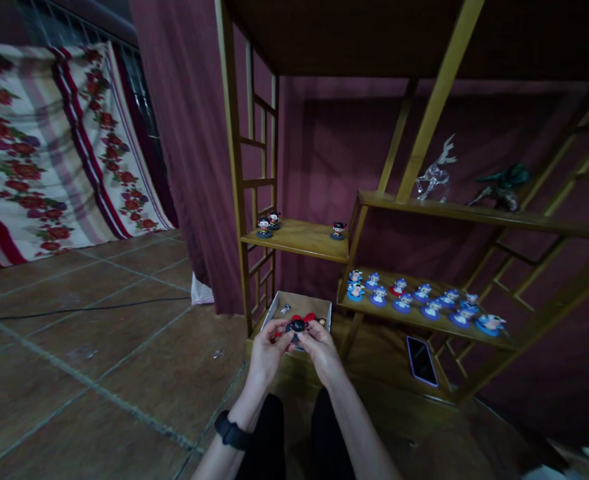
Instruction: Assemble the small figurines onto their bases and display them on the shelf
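Observation:
A small black-haired figurine [299,325] is pinched between my two hands, low in front of the shelf. My left hand [273,340] closes on it from the left, and a dark watch band circles that wrist. From the other side my right hand [318,343] grips it with thumb and fingers. Just behind the hands sits an open white box [304,301] with red pieces and other small items inside, partly hidden by my fingers. Similar black-haired figurines, one at the right [339,230] and two at the left [264,227], stand on the small upper shelf [301,238].
Several purple and blue figurines [403,303] line a lower shelf to the right. Above them stand a clear deer ornament [435,175] and a dark green ornament [503,187]. A phone [421,361] lies on the bottom board. A cable [99,309] crosses the tiled floor at left.

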Available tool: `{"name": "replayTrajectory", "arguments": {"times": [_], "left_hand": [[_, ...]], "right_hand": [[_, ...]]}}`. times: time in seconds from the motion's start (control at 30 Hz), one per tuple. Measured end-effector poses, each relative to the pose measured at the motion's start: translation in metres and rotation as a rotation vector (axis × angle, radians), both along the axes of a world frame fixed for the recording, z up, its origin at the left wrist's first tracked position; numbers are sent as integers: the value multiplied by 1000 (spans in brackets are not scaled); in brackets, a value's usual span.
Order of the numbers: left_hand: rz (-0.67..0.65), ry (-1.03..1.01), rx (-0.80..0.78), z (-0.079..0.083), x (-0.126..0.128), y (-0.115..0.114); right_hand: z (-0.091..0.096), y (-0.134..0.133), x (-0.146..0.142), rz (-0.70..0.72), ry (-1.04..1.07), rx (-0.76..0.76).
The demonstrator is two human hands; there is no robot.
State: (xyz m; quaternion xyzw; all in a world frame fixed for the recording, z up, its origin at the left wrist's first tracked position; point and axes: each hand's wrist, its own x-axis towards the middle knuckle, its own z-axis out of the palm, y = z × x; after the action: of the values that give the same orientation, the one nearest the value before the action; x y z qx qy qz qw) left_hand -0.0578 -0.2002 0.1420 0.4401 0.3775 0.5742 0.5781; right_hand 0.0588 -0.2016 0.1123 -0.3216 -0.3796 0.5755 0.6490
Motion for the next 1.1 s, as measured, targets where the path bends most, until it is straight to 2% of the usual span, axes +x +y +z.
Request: {"name": "replayTrajectory", "arguments": {"times": [0.13, 0.33, 0.5, 0.7, 0.83, 0.97, 1.1], "left_hand": [[-40, -36, -64, 16, -1, -17], [-126, -204, -244, 27, -9, -36], [-144, -264, -291, 36, -14, -50], [-197, -245, -267, 39, -15, -53], [-163, -207, -210, 37, -10, -51], [-102, -115, -77, 39, -2, -51], [-53, -2, 81, 50, 2, -52]], "right_hand": [[19, -16, 0, 3, -45, -23], [43, -47, -6, -24, -102, -68], [59, -65, -11, -60, -180, -57], [60, -65, -11, -34, -154, -95], [58, -64, -8, -35, -120, -106], [57, -62, -3, -45, -103, -8], [59, -60, 3, -98, -189, 127]]}}
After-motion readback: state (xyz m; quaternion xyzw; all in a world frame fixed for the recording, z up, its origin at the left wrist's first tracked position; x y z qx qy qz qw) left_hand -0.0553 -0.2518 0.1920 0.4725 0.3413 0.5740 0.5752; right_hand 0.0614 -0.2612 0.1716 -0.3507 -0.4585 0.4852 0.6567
